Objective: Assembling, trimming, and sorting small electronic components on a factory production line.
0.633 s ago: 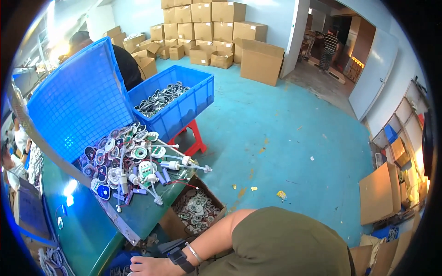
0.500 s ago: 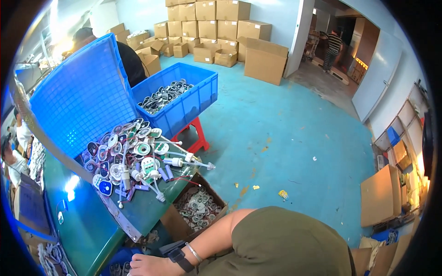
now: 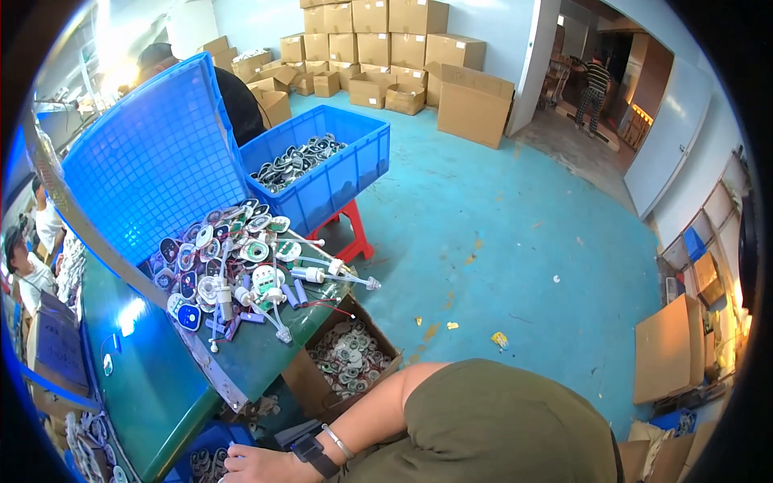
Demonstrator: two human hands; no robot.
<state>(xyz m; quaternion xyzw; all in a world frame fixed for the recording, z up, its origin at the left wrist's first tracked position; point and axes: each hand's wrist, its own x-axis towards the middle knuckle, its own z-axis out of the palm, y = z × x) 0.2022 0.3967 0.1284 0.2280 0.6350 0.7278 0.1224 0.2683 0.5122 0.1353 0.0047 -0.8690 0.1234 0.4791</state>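
Observation:
My right hand [image 3: 259, 464] is at the lower edge, below the table's corner, with a dark watch and a silver bangle on its wrist. Its fingers are bent and partly cut off by the frame; what they hold, if anything, I cannot make out. Close by is a blue bin [image 3: 211, 437] with dark ring-shaped parts [image 3: 208, 464]. My left hand is out of view. A heap of small round circuit-board assemblies [image 3: 256, 251], with wires, clear tubes and purple cylindrical cells [image 3: 290, 296], lies on the green table [image 3: 149, 394].
A blue crate [image 3: 338, 173] of dark oval parts rests on a red stool [image 3: 354, 229]. An open cardboard box [image 3: 310, 386] of white round parts stands beside the table. Stacked cartons [image 3: 378, 40] line the back wall. A person [image 3: 594, 88] stands beyond the doorway; others sit left.
The whole view has shifted slightly, so the table and crate appear a little farther right. My right hand stays low by the blue bin, its fingers slightly moved.

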